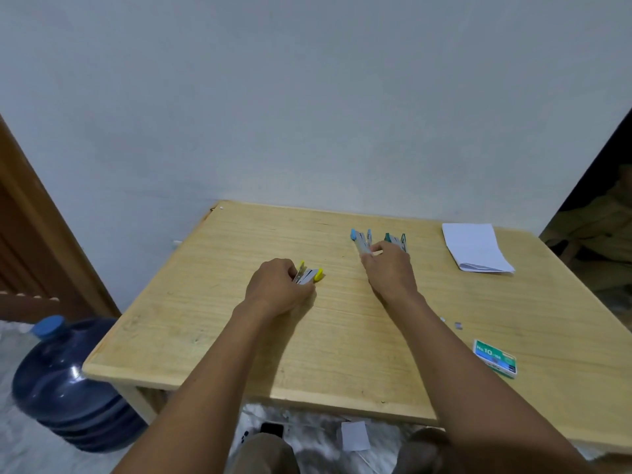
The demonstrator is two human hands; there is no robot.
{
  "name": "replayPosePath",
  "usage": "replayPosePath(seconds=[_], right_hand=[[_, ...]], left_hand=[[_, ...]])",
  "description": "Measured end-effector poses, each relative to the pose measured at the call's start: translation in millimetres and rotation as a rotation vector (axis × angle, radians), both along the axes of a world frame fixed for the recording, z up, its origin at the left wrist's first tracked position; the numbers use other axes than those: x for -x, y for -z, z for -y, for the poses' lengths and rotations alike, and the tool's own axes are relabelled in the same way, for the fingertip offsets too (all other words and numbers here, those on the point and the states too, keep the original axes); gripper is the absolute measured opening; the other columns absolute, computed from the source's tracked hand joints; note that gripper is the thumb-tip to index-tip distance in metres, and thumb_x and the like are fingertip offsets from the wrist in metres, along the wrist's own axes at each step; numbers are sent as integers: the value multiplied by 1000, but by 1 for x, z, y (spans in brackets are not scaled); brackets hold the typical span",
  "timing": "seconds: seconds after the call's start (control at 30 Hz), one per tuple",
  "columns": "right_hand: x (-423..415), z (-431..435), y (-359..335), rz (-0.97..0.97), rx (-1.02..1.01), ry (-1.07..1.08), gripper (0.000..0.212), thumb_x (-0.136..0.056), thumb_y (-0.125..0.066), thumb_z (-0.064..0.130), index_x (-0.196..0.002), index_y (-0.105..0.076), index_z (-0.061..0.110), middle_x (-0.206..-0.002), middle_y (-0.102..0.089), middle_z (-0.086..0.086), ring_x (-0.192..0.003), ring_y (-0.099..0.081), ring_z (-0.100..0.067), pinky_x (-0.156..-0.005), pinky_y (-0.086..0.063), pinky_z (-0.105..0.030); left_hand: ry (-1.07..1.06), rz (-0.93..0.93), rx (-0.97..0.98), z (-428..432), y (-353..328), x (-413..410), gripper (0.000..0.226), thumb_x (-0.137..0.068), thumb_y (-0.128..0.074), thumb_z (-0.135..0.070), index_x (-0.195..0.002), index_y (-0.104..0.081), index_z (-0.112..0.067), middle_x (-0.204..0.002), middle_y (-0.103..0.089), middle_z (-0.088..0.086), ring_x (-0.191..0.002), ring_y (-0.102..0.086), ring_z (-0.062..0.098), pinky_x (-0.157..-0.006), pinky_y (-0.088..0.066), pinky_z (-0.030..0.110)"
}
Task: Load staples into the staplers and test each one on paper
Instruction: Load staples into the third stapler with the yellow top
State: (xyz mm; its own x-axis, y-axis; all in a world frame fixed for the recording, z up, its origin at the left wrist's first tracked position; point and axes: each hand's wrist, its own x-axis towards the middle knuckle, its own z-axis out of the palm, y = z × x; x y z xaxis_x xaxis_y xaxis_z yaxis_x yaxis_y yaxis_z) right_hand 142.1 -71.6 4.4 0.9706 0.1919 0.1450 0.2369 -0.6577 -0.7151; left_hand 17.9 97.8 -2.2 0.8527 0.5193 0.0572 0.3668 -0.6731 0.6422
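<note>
From the head camera, the left hand (277,289) curls its fingers round an opened yellow stapler (309,274) lying mid-table. The right hand (388,268) pinches the near end of an opened blue stapler (359,238), with a green stapler (396,239) just beside it, partly hidden behind the knuckles. A paper stack (475,248) lies at the wooden table's (239,354) far right. A green staple box (495,357) sits near the right edge.

Light: dim, cool, flat, from overhead.
Shadows: soft under the arms on the table (342,336).
Edges: wide-angle bending, slightly blurred.
</note>
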Motion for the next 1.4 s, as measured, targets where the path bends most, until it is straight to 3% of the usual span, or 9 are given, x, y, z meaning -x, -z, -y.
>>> replayPosePath(seconds=[0.27, 0.4, 0.5, 0.6, 0.8, 0.97, 1.13, 1.27, 1.4], right_hand=[[90, 32, -17, -129, -513, 22, 16, -95, -57, 37, -100, -69, 27, -99, -68, 11, -92, -65, -12, -82, -55, -38], [128, 34, -28, -272, -625, -133, 19, -93, -60, 42, -106, -67, 30, -100, -70, 6, -68, -63, 0, -60, -47, -23], [140, 40, -33, -233, -606, -153, 10, -90, -65, 42, -94, -69, 34, -86, -73, 6, -59, -61, -2, -60, -47, -28], [147, 50, -33, -155, -566, -183, 7, -91, -66, 35, -85, -69, 34, -72, -73, 5, -64, -66, -19, -63, -52, -34], [142, 72, -35, -122, -498, -344, 14, -97, -60, 24, -90, -69, 31, -87, -74, 3, -80, -68, -11, -71, -56, -24], [141, 82, -31, -144, -513, -392, 13, -99, -56, 26, -97, -70, 28, -91, -74, 6, -87, -69, -12, -83, -57, -32], [147, 81, -31, -90, -548, -339, 15, -100, -54, 28, -94, -68, 26, -86, -73, 9, -85, -69, -6, -89, -56, -42], [149, 82, -33, -59, -513, -325, 16, -99, -53, 35, -93, -67, 30, -87, -72, 9, -91, -68, -14, -89, -54, -49], [149, 89, -37, -98, -607, -218, 19, -99, -52, 36, -95, -67, 25, -84, -71, 5, -80, -69, -3, -89, -57, -44]], left_hand=[[92, 315, 379, 15, -14, 26, 25, -80, -79, -33, -81, -70, -10, -69, -60, 1, -56, -48, 9, -47, -42, 19], [217, 376, 391, 45, -23, 42, 20, -79, -80, -31, -82, -71, -13, -65, -60, -1, -55, -50, 10, -53, -44, 27], [267, 399, 279, 65, -24, 53, 16, -77, -80, -30, -80, -69, -18, -75, -67, 3, -63, -57, 12, -61, -50, 34], [281, 439, 214, 81, -24, 62, 16, -76, -81, -29, -80, -69, -20, -82, -67, -3, -67, -55, 3, -60, -43, 19], [340, 313, 421, 86, -28, 73, 17, -92, -67, -31, -107, -73, -25, -96, -72, 0, -74, -64, 9, -75, -55, 34], [355, 313, 411, 98, -32, 76, 16, -95, -63, -25, -100, -76, -18, -90, -76, 1, -72, -63, 8, -77, -54, 34], [327, 297, 629, 105, -31, 74, 21, -97, -60, -31, -104, -75, -19, -96, -77, 5, -90, -71, 25, -87, -58, 48], [308, 324, 810, 115, -30, 73, 24, -98, -58, -24, -103, -74, -7, -90, -76, 7, -80, -67, 12, -79, -59, 36], [139, 425, 1082, 111, -28, 73, 22, -98, -57, -23, -90, -69, -7, -79, -70, 5, -81, -69, 18, -70, -57, 31]])
